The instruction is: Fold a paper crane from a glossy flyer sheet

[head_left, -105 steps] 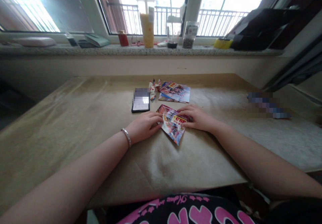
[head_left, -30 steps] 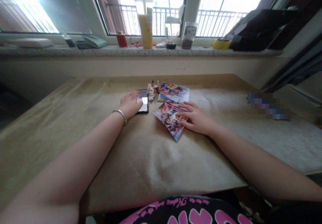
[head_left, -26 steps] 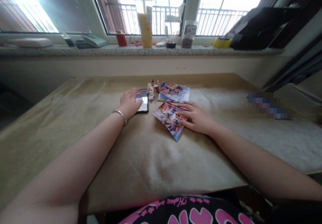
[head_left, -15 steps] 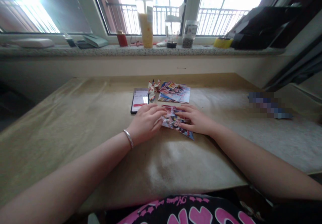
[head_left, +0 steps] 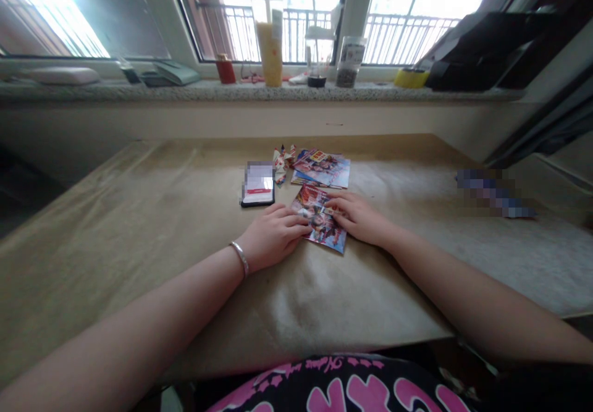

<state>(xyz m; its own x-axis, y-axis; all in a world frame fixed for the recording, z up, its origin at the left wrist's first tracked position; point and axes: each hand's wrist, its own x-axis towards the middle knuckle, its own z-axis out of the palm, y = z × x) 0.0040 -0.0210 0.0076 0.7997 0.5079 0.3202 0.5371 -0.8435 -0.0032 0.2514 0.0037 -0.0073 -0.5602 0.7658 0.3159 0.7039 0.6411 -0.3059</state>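
A folded piece of colourful printed paper (head_left: pixel 319 225) lies flat on the brown-paper-covered table (head_left: pixel 139 214). My left hand (head_left: pixel 273 236) rests at the paper's left edge, fingers stretched out and pressing on it. My right hand (head_left: pixel 356 217) lies on its right side with the fingers flat on top. A black phone (head_left: pixel 258 191) with a lit screen lies just beyond my left hand. Behind it sit small folded paper figures (head_left: pixel 281 159) and a stack of printed sheets (head_left: pixel 322 170).
The window sill (head_left: pixel 259 92) at the back carries a tall orange drink cup (head_left: pixel 270 47), a red cup (head_left: pixel 226 70), jars (head_left: pixel 346 66), a yellow tape roll (head_left: pixel 410 78) and a dark printer-like box (head_left: pixel 482 54). A blurred object (head_left: pixel 493 194) lies at the table's right.
My left hand left the phone and came back to the paper. The paper has been folded smaller and turned; both hands now press it flat.
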